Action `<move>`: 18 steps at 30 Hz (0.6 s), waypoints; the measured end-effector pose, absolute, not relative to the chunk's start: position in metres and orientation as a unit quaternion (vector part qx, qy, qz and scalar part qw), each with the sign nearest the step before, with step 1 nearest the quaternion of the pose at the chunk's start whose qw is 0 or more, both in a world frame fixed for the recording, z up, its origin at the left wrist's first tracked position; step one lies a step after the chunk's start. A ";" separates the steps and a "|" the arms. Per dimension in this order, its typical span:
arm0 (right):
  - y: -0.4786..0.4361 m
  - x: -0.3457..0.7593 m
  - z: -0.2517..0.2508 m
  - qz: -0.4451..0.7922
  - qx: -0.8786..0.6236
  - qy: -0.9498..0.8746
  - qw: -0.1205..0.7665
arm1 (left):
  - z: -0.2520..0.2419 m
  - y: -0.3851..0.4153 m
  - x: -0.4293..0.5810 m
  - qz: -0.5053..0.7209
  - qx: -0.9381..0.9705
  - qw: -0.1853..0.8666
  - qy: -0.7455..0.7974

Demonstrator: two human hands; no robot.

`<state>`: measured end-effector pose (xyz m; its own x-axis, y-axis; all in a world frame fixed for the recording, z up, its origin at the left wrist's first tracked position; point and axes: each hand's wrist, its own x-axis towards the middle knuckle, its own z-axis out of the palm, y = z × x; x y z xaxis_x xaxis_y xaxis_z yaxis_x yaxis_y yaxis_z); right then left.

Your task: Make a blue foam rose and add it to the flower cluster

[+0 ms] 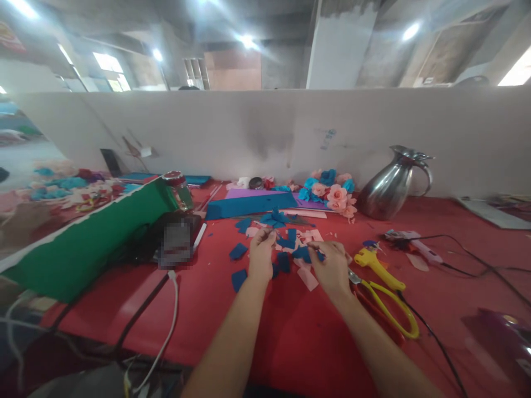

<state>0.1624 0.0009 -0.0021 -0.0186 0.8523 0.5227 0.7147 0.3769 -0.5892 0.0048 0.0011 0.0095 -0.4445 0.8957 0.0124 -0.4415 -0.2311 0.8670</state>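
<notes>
My left hand [262,255] is closed in a pinch above the scattered paper; what its fingertips hold, if anything, is too small to make out. To its right, my right hand [332,266] has its thumb and fingers closed on a small blue paper piece [303,254]. Loose blue paper pieces [239,251] and pink paper pieces [307,277] lie around both hands. Just beyond them sit blue cut petals [274,218] beside thin stems. Yellow-handled scissors [409,315] rest by my right wrist, partly hidden by it.
A yellow glue gun [379,268] and a pink corded tool [425,250] lie right on the red table [166,337]. Behind stand a steel jug [385,185], paper flowers [337,196] and blue sheets [249,207]. A phone [177,243], jar [179,190] and green panel [91,243] are left.
</notes>
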 end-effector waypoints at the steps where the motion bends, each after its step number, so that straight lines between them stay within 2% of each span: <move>1: 0.000 0.163 -0.001 0.070 -0.554 -0.708 0.432 | 0.011 0.002 0.002 0.743 0.261 0.450 0.421; 5: -0.008 0.157 0.007 0.013 -0.546 -0.733 0.406 | 0.016 0.003 -0.011 0.763 0.245 0.430 0.416; 14: -0.017 0.129 0.016 0.055 -0.480 -0.856 0.184 | 0.021 0.001 -0.024 0.765 0.208 0.444 0.418; 18: -0.019 0.125 0.012 0.059 -0.490 -0.850 0.182 | 0.022 0.001 -0.025 0.746 0.199 0.461 0.438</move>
